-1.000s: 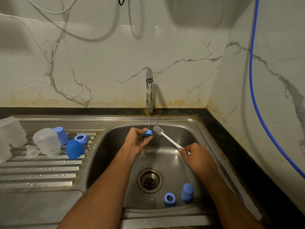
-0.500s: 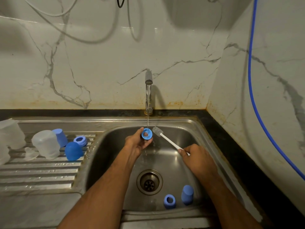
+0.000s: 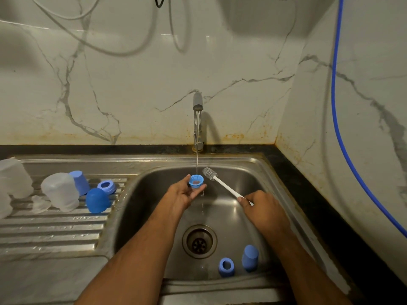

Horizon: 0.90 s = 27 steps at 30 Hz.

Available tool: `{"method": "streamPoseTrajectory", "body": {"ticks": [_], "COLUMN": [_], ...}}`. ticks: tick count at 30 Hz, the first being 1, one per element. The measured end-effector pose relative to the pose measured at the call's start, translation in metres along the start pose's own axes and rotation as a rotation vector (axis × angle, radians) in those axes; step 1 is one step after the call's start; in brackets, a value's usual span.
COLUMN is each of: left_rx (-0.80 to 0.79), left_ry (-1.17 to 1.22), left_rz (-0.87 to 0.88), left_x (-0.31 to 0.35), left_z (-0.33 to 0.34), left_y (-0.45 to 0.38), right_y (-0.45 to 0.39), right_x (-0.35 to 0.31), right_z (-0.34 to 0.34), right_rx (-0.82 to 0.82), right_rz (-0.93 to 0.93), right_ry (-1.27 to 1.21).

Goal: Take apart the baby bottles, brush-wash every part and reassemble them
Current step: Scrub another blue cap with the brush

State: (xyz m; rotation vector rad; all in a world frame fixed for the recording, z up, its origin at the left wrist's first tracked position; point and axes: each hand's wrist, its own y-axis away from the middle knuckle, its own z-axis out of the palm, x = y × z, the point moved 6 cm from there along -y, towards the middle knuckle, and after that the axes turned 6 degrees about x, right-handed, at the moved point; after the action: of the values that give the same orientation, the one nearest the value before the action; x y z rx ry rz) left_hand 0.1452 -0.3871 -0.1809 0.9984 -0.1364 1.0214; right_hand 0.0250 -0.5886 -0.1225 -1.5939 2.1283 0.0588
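Note:
My left hand (image 3: pixel 184 194) pinches a small blue collar ring (image 3: pixel 195 181) over the sink basin, its opening turned up under the thin water stream from the tap (image 3: pixel 198 119). My right hand (image 3: pixel 263 209) grips the white handle of a bottle brush (image 3: pixel 222 184); its grey bristle head sits just right of the ring, not touching it. In the basin's front right lie a blue ring (image 3: pixel 226 267) and a blue cap (image 3: pixel 250 257). On the drainboard at left stand two frosted bottle bodies (image 3: pixel 60 191), blue caps (image 3: pixel 97 200), a blue ring (image 3: pixel 106 186) and a clear teat (image 3: pixel 39 203).
The steel sink (image 3: pixel 253 172) has a drain (image 3: pixel 199 241) at its middle. A ribbed drainboard (image 3: pixel 50 230) stretches to the left. Marble walls close in behind and to the right, with a blue hose (image 3: pixel 343 139) hanging down the right wall.
My left hand has turned the blue ring from edge-on to opening-up under the stream. The brush has stayed beside it with little movement.

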Motion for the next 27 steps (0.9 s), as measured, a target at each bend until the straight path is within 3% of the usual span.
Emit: {"method": "streamPoseTrajectory", "body": {"ticks": [27], "left_rx": [0.05], "left_ry": [0.009], "left_rz": [0.085], "left_x": [-0.013], "left_z": [0.016], "left_y": [-0.019], "right_y": [-0.003], "right_x": [0.009], "right_z": [0.006], "right_rx": [0.031], "right_rz": [0.023], "right_ry": [-0.052]}}
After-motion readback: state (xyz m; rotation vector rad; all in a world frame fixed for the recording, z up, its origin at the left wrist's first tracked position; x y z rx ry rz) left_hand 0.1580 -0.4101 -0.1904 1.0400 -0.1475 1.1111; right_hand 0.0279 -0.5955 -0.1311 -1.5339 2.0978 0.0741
